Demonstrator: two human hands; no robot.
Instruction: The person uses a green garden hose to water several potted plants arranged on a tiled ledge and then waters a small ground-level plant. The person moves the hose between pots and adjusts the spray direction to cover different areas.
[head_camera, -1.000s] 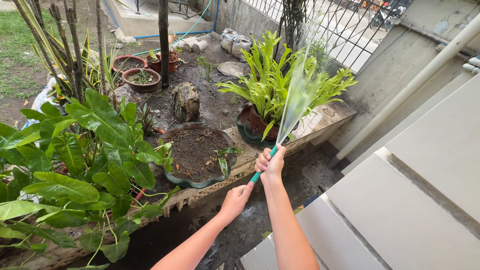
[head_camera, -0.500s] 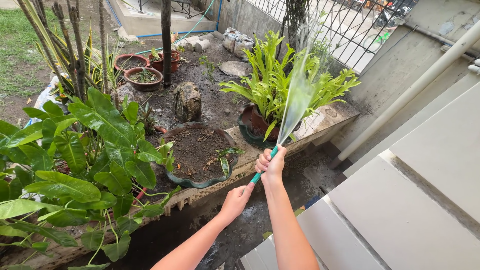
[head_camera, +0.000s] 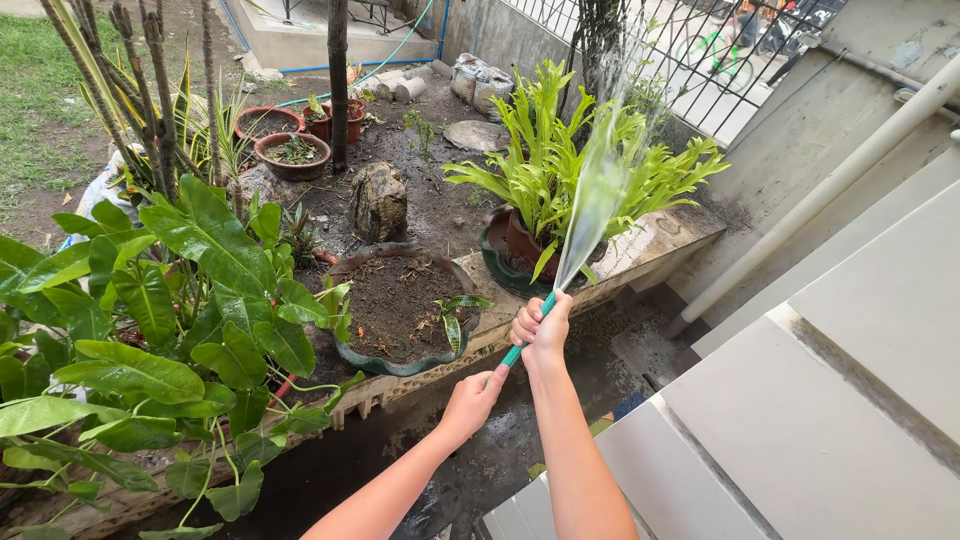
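hose (head_camera: 514, 351): green, ribbed rubbery plastic | leaves (head_camera: 215, 245): glossy, wet | ledge (head_camera: 660, 240): rough wet concrete | pots (head_camera: 292, 157): matt terracotta | fence (head_camera: 690, 50): metal bars

Two hands: left hand (head_camera: 470, 398), right hand (head_camera: 541, 327). One green hose (head_camera: 530, 325). Two round terracotta pots (head_camera: 292, 155). One rock (head_camera: 379, 201).

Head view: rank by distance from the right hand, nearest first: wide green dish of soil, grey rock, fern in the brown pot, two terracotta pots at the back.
From the right hand, gripping the green hose:
1. Fern in the brown pot, just ahead, under the spray.
2. Wide green dish of soil, to the left; close to the fern, hard to separate.
3. Grey rock, farther back-left.
4. Two terracotta pots, far back-left.
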